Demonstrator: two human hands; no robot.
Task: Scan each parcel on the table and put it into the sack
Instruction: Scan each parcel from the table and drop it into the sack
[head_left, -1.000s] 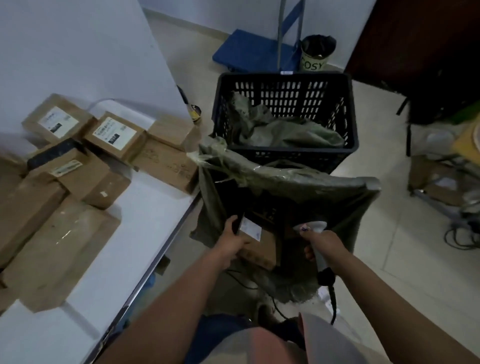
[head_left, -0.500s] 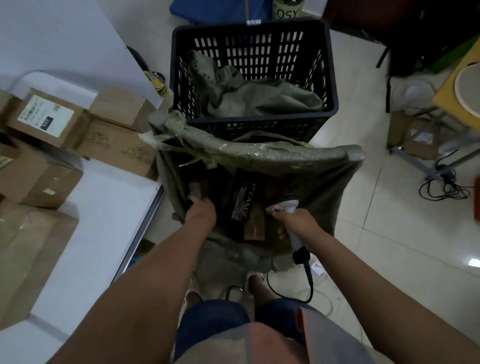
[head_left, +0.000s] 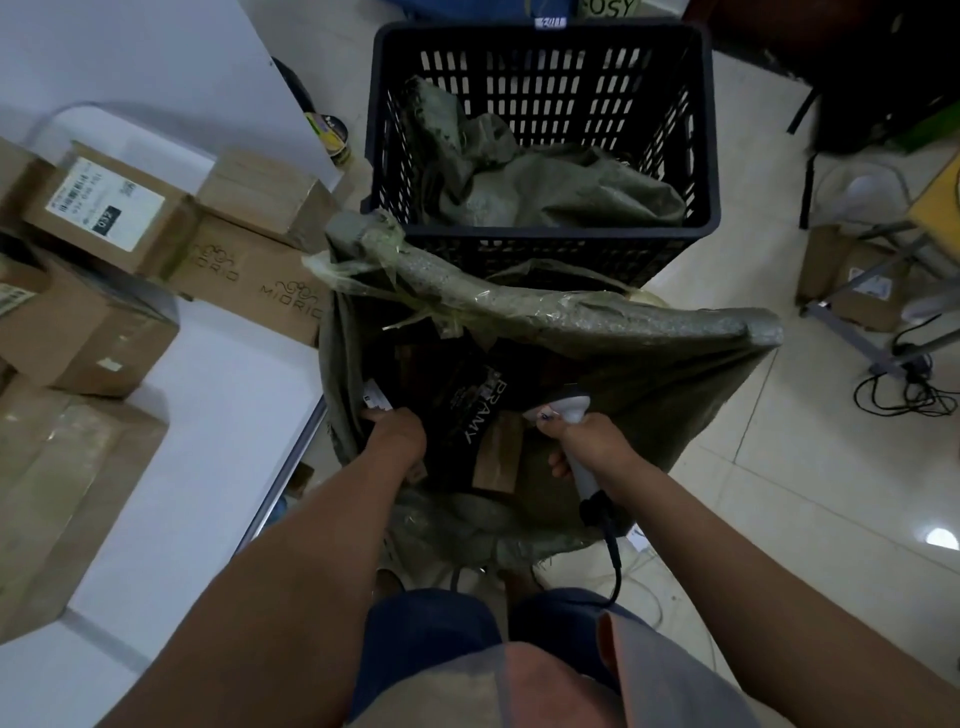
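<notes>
A grey-green woven sack (head_left: 597, 317) hangs open in front of me, beside the white table (head_left: 218, 415). My left hand (head_left: 397, 439) reaches into the sack's left side and grips a brown parcel (head_left: 376, 400); its white label shows past my fingers. My right hand (head_left: 592, 441) holds a white corded scanner (head_left: 569, 410) over the sack's mouth. Inside lie a black PRAMY package (head_left: 467, 410) and a brown parcel (head_left: 498, 457). Several brown parcels sit on the table, among them a labelled box (head_left: 104, 208) and a MIORIO box (head_left: 249, 280).
Behind the sack stands a black plastic crate (head_left: 545, 52) holding another crumpled sack (head_left: 550, 187). Cables (head_left: 909, 389) and a cardboard box (head_left: 857, 280) under a metal frame lie on the tiled floor at right. The table's edge runs along the sack's left side.
My left hand has carried the labelled parcel from the sack's mouth down into its left side. The scanner hand has stayed above the opening. The view has tilted down.
</notes>
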